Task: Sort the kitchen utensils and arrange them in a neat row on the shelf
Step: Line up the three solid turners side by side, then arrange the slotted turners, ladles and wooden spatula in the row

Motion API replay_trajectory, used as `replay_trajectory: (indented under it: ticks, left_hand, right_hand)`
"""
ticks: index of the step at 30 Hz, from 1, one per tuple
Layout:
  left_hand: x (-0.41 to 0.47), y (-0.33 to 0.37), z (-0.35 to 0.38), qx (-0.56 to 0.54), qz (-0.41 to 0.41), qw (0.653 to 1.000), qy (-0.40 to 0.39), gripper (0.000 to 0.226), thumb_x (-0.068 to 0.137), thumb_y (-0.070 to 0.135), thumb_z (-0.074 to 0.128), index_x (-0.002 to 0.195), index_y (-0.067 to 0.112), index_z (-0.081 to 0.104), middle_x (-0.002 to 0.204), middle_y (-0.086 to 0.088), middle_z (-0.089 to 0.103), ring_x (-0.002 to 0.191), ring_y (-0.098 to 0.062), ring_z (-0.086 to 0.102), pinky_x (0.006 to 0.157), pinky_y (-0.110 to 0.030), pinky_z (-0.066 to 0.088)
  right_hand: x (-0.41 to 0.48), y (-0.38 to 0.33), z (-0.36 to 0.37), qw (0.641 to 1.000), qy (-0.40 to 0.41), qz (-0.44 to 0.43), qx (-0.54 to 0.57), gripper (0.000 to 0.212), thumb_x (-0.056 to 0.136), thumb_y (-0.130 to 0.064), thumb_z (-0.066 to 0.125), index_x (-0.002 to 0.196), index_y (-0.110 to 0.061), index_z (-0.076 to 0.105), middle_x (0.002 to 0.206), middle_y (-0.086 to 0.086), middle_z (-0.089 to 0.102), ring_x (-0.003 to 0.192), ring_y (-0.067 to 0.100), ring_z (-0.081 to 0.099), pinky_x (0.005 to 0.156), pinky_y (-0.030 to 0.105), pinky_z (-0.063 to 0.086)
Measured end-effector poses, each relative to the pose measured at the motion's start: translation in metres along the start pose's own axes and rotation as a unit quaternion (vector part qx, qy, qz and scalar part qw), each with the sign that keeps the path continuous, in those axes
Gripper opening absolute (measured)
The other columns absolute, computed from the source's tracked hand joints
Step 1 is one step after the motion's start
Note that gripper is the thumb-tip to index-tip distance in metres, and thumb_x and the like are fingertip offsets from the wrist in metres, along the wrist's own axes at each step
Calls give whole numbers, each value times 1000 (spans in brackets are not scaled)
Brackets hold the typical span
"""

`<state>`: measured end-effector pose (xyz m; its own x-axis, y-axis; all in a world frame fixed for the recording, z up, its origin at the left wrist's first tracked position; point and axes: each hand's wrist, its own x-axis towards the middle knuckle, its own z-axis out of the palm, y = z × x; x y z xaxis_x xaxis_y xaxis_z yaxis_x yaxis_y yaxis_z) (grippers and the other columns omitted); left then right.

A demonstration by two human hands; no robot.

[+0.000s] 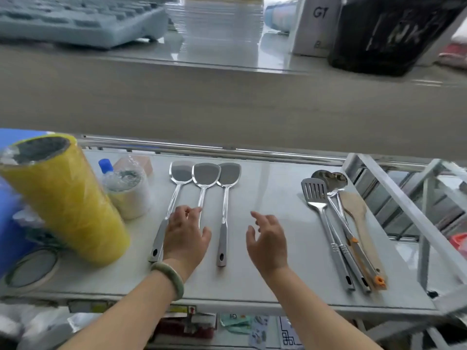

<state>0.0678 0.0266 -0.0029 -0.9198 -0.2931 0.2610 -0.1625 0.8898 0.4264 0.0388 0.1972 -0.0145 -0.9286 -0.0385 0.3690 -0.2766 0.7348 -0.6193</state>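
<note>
Three steel turners lie side by side on the white shelf (273,274): the left turner (180,173), the middle turner (205,174) and the right turner (228,173). My left hand (185,238) rests flat over the middle turner's handle, fingers spread, gripping nothing. My right hand (266,239) hovers open just right of the three turners. At the shelf's right end lie a slotted turner (314,192), a ladle (331,180), a wooden spatula (356,208) and an orange-tipped utensil (379,280), close together and overlapping.
A large yellow roll (65,198) and a smaller wrapped roll (129,193) stand at the left, with a blue-capped bottle (106,165) behind. A tape ring (31,267) lies front left. A metal rail (202,147) runs along the back. The upper shelf holds a keyboard (80,18) and boxes.
</note>
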Motion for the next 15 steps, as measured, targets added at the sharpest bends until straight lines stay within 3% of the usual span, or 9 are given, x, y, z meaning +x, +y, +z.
replay_trajectory:
  ticks: [3, 6, 9, 15]
  left_hand:
    - [-11, 50, 14, -74, 37, 995, -59, 44, 83, 19, 58, 126, 12, 52, 121, -10, 49, 114, -28, 50, 103, -34, 37]
    - [-30, 99, 33, -158, 37, 975, -149, 39, 85, 20, 56, 124, 16, 52, 111, -1, 56, 98, -15, 57, 92, -25, 44]
    - [-50, 145, 56, -195, 25, 950, -241, 34, 86, 24, 57, 120, 18, 57, 97, 6, 62, 86, -8, 56, 80, -17, 42]
    - [-74, 211, 91, -198, -12, 929, -311, 39, 85, 28, 59, 122, 15, 56, 109, -2, 68, 100, -16, 62, 88, -23, 45]
  right_hand:
    - [6, 53, -46, 995, 57, 52, -56, 33, 76, 0, 61, 109, -5, 65, 91, 15, 66, 82, 32, 63, 78, 36, 53]
    - [3, 98, -91, 987, 61, 118, -92, 31, 78, 5, 57, 107, -2, 65, 94, 18, 69, 87, 33, 63, 80, 35, 51]
    - [-3, 128, -119, 977, -12, 163, -139, 29, 82, -3, 53, 109, -6, 64, 101, 17, 67, 93, 33, 61, 81, 35, 49]
    - [-10, 144, -134, 961, -107, 161, -197, 40, 81, -4, 42, 118, -11, 57, 120, 11, 56, 107, 31, 54, 88, 37, 46]
